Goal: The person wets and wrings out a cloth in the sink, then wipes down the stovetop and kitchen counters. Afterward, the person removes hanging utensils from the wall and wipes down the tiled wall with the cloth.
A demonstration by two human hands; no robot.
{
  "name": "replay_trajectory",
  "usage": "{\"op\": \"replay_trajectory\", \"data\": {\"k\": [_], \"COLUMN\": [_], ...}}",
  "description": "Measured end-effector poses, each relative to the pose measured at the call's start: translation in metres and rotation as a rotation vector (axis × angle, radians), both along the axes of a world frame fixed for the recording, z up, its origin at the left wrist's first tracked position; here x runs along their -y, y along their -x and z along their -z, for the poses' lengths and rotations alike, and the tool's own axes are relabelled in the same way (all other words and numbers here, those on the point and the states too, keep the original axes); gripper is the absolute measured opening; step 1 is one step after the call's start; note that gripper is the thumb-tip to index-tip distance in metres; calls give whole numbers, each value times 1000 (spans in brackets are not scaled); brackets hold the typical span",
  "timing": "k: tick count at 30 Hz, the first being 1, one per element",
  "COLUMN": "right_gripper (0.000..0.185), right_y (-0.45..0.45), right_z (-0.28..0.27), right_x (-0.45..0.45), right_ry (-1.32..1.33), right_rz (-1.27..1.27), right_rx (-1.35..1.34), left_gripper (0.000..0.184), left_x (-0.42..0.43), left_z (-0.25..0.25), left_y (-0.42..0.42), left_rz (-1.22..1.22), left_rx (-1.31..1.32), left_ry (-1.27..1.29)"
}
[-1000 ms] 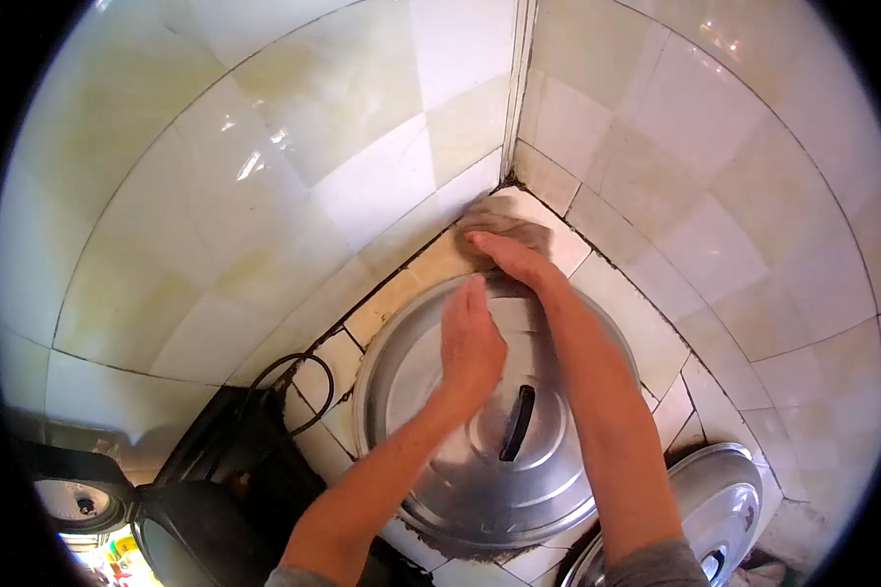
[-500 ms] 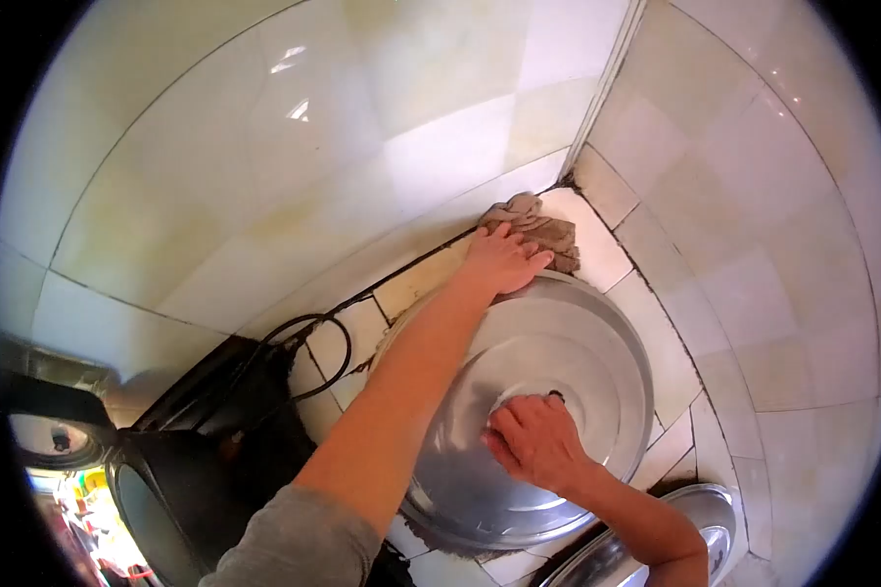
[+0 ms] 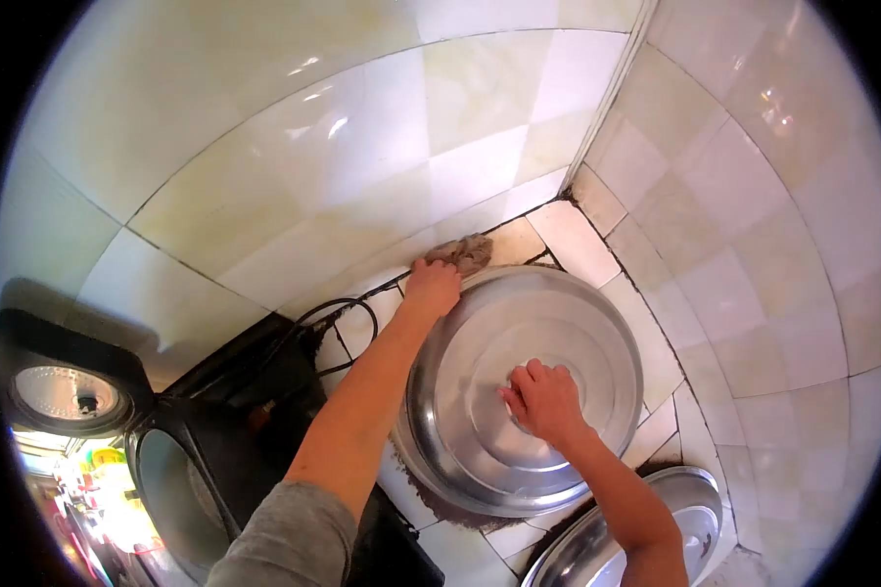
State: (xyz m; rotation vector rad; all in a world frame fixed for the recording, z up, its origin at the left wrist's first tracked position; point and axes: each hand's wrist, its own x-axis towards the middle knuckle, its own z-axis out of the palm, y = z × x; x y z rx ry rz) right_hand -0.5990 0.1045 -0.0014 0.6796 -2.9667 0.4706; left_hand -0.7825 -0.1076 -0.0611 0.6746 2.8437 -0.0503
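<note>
One brown cloth (image 3: 468, 252), crumpled, lying on the tiled ledge (image 3: 578, 238) at the foot of the left-hand wall (image 3: 352, 127), just beyond the rim of the large metal lid (image 3: 597, 338). One left hand (image 3: 434, 286), set on the cloth's near edge, fingers bent; whether they pinch the fabric or merely press it, I cannot tell from here. One right hand (image 3: 548, 399), fingers curled closed on the middle of the large metal lid, the gripped part hidden beneath them. The lid itself: round, silver, ridged in rings, dark grime on the tiles along its near edge. One smaller metal lid (image 3: 690, 533), tilted, at lower right. One black cable (image 3: 374, 318), looped, left of the left hand. One black appliance (image 3: 215, 470), lower left, beside the sleeved left forearm.
</note>
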Motion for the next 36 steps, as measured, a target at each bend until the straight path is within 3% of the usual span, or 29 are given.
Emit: {"op": "replay_trajectory", "data": {"k": [2, 3, 6, 8, 12, 18, 21, 24, 25, 26, 27, 29, 31, 33, 36], "right_gripper": [21, 21, 22, 22, 22, 24, 24, 24, 23, 22, 21, 20, 18, 15, 18], "right_y": [1, 1, 1, -1, -1, -1, -2, -2, -2, -1, -1, 1, 6, 2, -26], "right_z": [1, 2, 0, -3, 2, 3, 2, -1, -2, -3, -6, -15, -16, -24, -56], "right_x": [-1, -1, 2, 5, 4, 9, 10, 12, 11, 11, 11, 13, 17, 54, 156], "right_ry": [-17, -23, 33, 17, 6, -17, -34, -48, -43, -36, -30, -20, 144, 353, 610], "right_rz": [5, 4, 16, 24, 49, 63, 80, 83, 72, 59, 76, 106, 103, 118, 55], "right_rx": [24, 40, 35, 0, 1, -3, -29, -7, 4, 15, 57, 139, 16, -68, 154], "left_gripper": [28, 23, 26, 29, 34, 38, 37, 37, 41, 43, 45, 47, 43, 45, 55], "left_x": [20, 26, 52, 70, 82, 102, 109, 101, 97, 93, 83, 61, 49, 41, 56], "left_z": [35, 28, 1, 22, 0, -20, -9, -24, -19, -14, -48, -67, -108, -150, -188], "left_y": [-5, -13, -45, -51, -82, -121, -135, -152, -172, -187, -204, -241, -285, -314, -353], "left_rz": [-93, -143, -184, -233, -314, -222, -186, -334, -416, -479, -544, -553, -491, -491, -360], "left_rx": [-90, -130, -70, 13, 162, 377, 289, 357, 90, 90, 88, -14, -199, -139, -238], "left_ry": [-77, -113, -100, -44, 123, 370, 363, 275, 214, 85, -45, -112, -363, -413, -579]}}
